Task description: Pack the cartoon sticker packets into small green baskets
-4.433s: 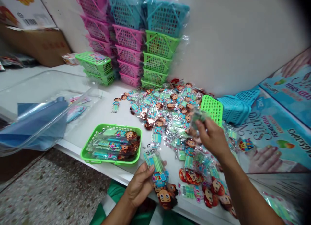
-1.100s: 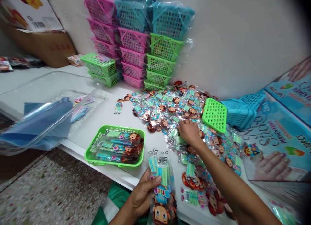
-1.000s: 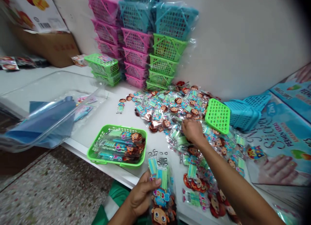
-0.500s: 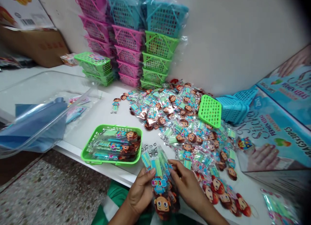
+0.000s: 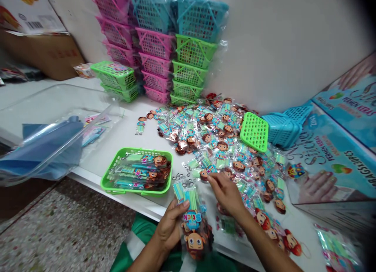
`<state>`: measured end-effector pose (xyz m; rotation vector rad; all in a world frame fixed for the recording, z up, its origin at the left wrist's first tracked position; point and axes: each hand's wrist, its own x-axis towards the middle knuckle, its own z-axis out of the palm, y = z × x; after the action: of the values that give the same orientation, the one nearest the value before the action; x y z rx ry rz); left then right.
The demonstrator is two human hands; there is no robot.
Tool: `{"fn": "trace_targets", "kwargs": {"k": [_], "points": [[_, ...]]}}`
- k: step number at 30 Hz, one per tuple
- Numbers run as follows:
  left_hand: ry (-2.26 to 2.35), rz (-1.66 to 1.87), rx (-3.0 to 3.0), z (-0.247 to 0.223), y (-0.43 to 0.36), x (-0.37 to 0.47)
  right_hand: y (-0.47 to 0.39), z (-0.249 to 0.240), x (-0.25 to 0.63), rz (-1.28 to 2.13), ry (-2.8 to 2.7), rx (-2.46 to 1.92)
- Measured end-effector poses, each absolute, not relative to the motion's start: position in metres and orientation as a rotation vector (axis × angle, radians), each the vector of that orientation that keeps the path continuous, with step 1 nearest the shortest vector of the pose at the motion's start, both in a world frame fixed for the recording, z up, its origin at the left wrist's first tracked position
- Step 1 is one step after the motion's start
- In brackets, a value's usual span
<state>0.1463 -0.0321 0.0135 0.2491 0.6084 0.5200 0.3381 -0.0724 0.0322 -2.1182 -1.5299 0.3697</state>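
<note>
My left hand (image 5: 172, 225) holds a bunch of candy stick packets (image 5: 192, 221), with its thumb across the front one; the printed doll heads point down and small metal rings stick out at the top. My right hand (image 5: 226, 193) is over the near edge of a wide pile of similar packets (image 5: 221, 146), its thumb and fingers pinched at a packet (image 5: 205, 173) with a brown-haired head. To the left, a green basket (image 5: 104, 182) holds several packets lying flat.
Stacked pink baskets (image 5: 155, 44) and green baskets (image 5: 194, 52) stand at the back. A green lid (image 5: 254, 131), blue baskets (image 5: 283, 129) and printed boxes (image 5: 331, 158) are at the right. A clear plastic tub (image 5: 55, 154) lies left. One packet (image 5: 140, 125) sits apart.
My right hand has left the bunch and moved up and right to the pile, where its fingers pinch. The bunch stays in my left hand.
</note>
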Motion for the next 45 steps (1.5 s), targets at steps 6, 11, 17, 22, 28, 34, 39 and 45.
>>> {"fn": "trace_targets", "kwargs": {"k": [6,11,17,22,28,34,39,45], "points": [[0.538,0.491,0.279,0.006,-0.033,0.151,-0.019,0.019,0.374,-0.117,-1.856,-2.486],[0.548,0.473,0.273,0.008,-0.033,0.146,-0.031,0.039,0.386,-0.075,-1.702,-2.425],[0.519,0.478,0.231,0.011,-0.039,0.143,-0.105,0.041,0.327,0.807,-1.293,-1.951],[0.574,0.356,0.3,0.005,-0.051,0.138,-0.154,0.029,0.277,0.726,-1.277,-2.002],[0.581,0.248,0.344,0.006,-0.064,0.136,-0.241,0.019,0.357,0.201,-1.03,-2.418],[0.599,0.19,0.356,0.006,-0.073,0.142,-0.313,-0.017,0.444,0.078,-0.86,-2.98],[0.584,0.173,0.365,0.004,-0.077,0.147,-0.312,-0.025,0.465,0.169,-0.868,-2.962],[0.581,0.183,0.384,0.006,-0.076,0.152,-0.295,-0.025,0.472,0.176,-1.056,-2.824]]}}
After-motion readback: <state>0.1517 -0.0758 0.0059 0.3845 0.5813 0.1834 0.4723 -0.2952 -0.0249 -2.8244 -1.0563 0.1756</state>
